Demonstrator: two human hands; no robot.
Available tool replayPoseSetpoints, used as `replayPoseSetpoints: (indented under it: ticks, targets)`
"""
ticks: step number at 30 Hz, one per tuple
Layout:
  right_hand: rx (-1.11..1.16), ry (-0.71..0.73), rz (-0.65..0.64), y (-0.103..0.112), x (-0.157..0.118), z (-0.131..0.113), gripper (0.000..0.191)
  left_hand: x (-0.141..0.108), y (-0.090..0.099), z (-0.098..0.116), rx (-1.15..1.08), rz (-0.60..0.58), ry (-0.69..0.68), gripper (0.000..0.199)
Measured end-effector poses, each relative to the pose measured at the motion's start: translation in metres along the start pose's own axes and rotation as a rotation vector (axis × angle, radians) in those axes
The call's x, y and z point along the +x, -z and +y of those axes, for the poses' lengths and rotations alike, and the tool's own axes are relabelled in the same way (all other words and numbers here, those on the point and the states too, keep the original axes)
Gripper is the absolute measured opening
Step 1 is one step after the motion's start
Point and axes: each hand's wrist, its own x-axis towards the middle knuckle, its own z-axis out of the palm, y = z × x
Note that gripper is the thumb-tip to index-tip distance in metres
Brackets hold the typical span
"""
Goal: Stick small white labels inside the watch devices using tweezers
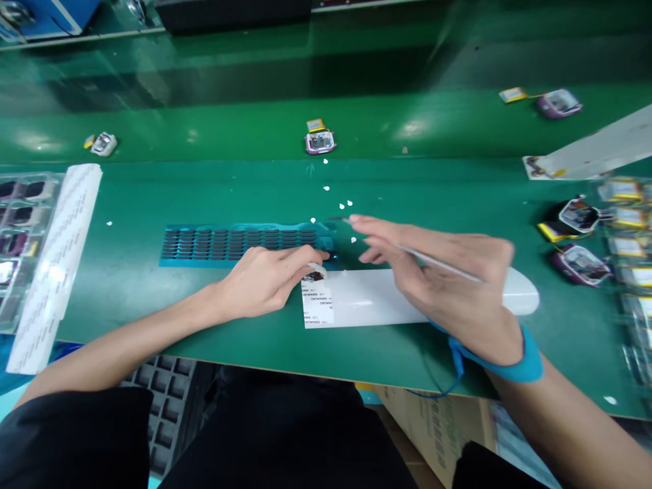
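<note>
Your right hand (448, 285), banded at the wrist by a blue strap (514, 367), held a thin, pale tool (438, 265) pinched between curled fingers, its tip pointing left above the glossy green bench (204, 197). Your left hand (265, 278) lay flat, fingers extended and close together, pressing the right end of a blue sheet (239, 243) gridded with small dark rectangular pads. Just beside both hands lay a smooth white liner strip (371, 299) bearing printed labels at its left end.

left hand (265, 275) on blue sheet (239, 243) | right hand (438, 278) holds tweezers (407, 251)
</note>
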Motion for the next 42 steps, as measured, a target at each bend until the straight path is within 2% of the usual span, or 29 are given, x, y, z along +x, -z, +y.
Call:
replayPoseSetpoints:
  ticks: [2,4,6,9,10,11,12,14,16,19,22,24,26,28,30,33,36,42]
  targets:
    - [-0.023,0.0,0.047,0.004,0.002,-0.002,0.04,-0.004,0.004,0.006,0.007,-0.019,-0.044,0.026]
    - [-0.051,0.053,0.013,0.005,0.003,-0.005,0.047,-0.01,0.013,0.016,-0.078,-0.01,-0.126,0.023]
    - [-0.059,0.11,-0.023,0.004,0.004,-0.006,0.054,-0.015,0.027,0.026,-0.321,0.121,-0.107,0.019]
    - [-0.073,0.158,-0.009,-0.001,0.003,-0.007,0.059,-0.013,0.05,0.027,-0.81,0.482,0.194,0.013]
    - [-0.078,0.165,0.006,-0.002,0.003,-0.007,0.06,-0.01,0.055,0.023,-0.942,0.538,0.306,0.011]
    - [-0.081,0.166,0.02,-0.003,0.002,-0.007,0.061,-0.006,0.059,0.018,-1.057,0.546,0.396,0.01]
    - [-0.086,0.167,0.033,-0.003,0.002,-0.008,0.06,-0.002,0.06,0.013,-1.154,0.5,0.47,0.01]
    - [-0.112,0.155,0.035,-0.001,0.002,-0.01,0.059,0.003,0.056,0.004,-1.307,0.352,0.565,0.012]
    - [-0.151,0.129,-0.002,0.004,0.001,-0.014,0.058,0.005,0.047,0.002,-1.4,0.206,0.596,0.012]
    - [-0.168,0.172,-0.024,0.012,0.0,-0.019,0.06,0.002,0.036,0.008,-1.428,0.066,0.588,0.013]
    - [-0.164,0.296,0.003,0.02,-0.005,-0.022,0.062,-0.002,0.034,0.015,-1.322,-0.094,0.537,0.016]
    - [-0.191,0.313,-0.044,0.023,-0.009,-0.023,0.057,-0.005,0.035,0.019,-1.225,-0.156,0.491,0.016]
    - [-0.197,0.323,-0.065,0.021,-0.012,-0.024,0.044,-0.005,0.034,0.02,-1.151,-0.047,0.48,0.013]
    - [-0.181,0.376,-0.044,0.016,-0.013,-0.024,0.033,-0.005,0.03,0.019,-1.135,0.156,0.519,0.011]
    - [-0.159,0.433,-0.039,0.011,-0.012,-0.025,0.028,-0.003,0.025,0.018,-1.188,0.306,0.594,0.012]
    - [-0.15,0.445,-0.106,0.004,-0.008,-0.026,0.028,-0.003,0.019,0.018,-1.285,0.423,0.677,0.018]
    - [-0.16,0.44,-0.171,0.003,-0.006,-0.026,0.026,-0.003,0.016,0.021,-1.319,0.472,0.665,0.021]
    - [-0.156,0.431,-0.222,0.004,-0.006,-0.026,0.03,-0.003,0.015,0.03,-1.279,0.44,0.662,0.032]
